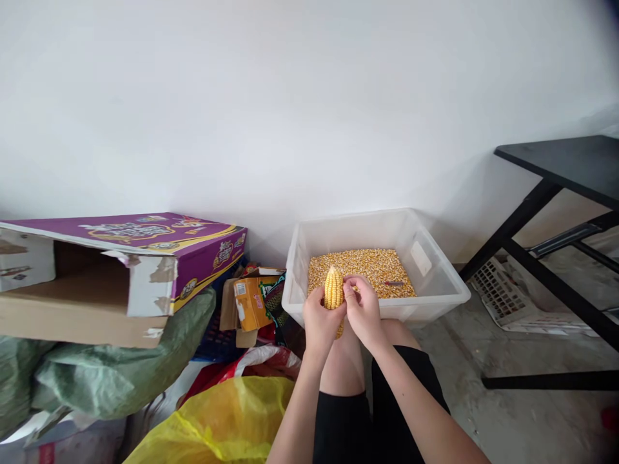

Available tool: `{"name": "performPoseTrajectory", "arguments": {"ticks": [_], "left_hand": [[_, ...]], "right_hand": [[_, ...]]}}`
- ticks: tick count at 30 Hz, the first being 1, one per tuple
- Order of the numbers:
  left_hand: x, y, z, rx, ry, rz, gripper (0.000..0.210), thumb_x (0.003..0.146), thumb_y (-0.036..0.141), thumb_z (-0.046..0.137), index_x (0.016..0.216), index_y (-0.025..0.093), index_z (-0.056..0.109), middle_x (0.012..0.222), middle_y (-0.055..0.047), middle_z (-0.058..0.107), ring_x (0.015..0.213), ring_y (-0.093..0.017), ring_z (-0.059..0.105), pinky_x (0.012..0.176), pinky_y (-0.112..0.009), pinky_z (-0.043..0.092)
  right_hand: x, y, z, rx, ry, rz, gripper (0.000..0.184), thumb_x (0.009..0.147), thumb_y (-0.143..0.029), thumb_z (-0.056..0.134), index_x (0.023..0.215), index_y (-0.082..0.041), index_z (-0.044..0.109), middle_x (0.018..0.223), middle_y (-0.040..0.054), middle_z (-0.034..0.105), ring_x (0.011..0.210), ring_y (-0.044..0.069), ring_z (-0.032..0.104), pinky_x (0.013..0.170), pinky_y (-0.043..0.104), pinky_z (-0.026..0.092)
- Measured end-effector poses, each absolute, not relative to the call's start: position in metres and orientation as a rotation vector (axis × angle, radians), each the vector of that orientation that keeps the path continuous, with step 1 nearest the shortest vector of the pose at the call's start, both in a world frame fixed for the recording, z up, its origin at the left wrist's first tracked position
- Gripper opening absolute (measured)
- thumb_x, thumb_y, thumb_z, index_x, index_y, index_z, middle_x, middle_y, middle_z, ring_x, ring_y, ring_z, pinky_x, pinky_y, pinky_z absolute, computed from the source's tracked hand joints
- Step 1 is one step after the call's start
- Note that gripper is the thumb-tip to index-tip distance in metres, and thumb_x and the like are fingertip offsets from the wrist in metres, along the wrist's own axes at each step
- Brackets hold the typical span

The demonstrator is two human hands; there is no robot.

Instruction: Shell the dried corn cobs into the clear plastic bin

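Observation:
An ear of corn [333, 289] stands upright between my hands, its yellow kernels in rows and its tip pointing up. My left hand [321, 319] is wrapped around its lower part. My right hand [362, 310] has its fingers bent and pressed together against the ear's right side; what sits between those fingertips, if anything, is too small to make out. Just beyond my hands is a translucent plastic bin [438, 293] with a layer of loose corn kernels [360, 261] inside. A small reddish tool [394, 283] lies on the kernels.
On the left, a purple cardboard box [207, 261] rests on green sacking [111, 377]. A yellow mesh bag [227, 419] lies beside my left forearm. An orange carton [252, 303] is left of the bin. To the right stand a black-legged table [561, 158] and a white basket [503, 296].

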State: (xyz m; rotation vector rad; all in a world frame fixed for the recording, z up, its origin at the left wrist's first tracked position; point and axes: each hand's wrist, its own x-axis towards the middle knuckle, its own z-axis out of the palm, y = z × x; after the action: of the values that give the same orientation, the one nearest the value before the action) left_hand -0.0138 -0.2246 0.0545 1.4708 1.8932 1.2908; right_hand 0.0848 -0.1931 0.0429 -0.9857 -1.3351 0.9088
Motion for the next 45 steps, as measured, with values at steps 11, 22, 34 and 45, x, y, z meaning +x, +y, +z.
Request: {"name": "performPoseTrajectory", "arguments": {"ticks": [11,22,34,45], "left_hand": [[-0.011,-0.222,0.051,1.388,1.838,1.342,0.026,0.067,0.034,0.07,0.064,0.016,0.052,0.059,0.004,0.048,0.056,-0.01,0.042,0.052,-0.022,0.03],[0.001,-0.221,0.054,1.596,2.043,1.348,0.019,0.073,0.032,0.066,0.069,0.016,0.057,0.071,-0.002,0.056,0.064,-0.013,0.05,0.059,-0.026,0.036],[-0.006,-0.222,0.045,1.522,1.897,1.286,0.022,0.068,0.033,0.069,0.068,0.016,0.056,0.064,0.002,0.053,0.06,-0.012,0.047,0.056,-0.024,0.034],[-0.004,-0.221,0.047,1.337,1.75,1.279,0.025,0.064,0.035,0.073,0.07,0.013,0.062,0.063,0.0,0.058,0.058,-0.011,0.05,0.052,-0.022,0.036]], "right_hand": [[0.096,-0.185,0.037,-0.881,-1.118,1.204,0.015,0.075,-0.031,0.072,0.085,-0.021,0.075,0.098,0.0077,0.073,0.097,0.025,0.066,0.088,0.042,0.053],[0.091,-0.197,0.041,-1.066,-1.255,0.858,0.011,0.085,-0.023,0.055,0.088,-0.02,0.065,0.095,0.0099,0.067,0.09,0.023,0.063,0.076,0.038,0.054],[0.106,-0.18,0.036,-0.977,-1.381,1.101,0.013,0.085,-0.028,0.054,0.077,-0.02,0.061,0.101,0.0087,0.062,0.1,0.023,0.059,0.08,0.034,0.051],[0.117,-0.174,0.031,-0.812,-1.246,1.452,0.02,0.078,-0.037,0.065,0.07,-0.019,0.064,0.102,0.0075,0.066,0.095,0.022,0.061,0.083,0.036,0.05]]}}
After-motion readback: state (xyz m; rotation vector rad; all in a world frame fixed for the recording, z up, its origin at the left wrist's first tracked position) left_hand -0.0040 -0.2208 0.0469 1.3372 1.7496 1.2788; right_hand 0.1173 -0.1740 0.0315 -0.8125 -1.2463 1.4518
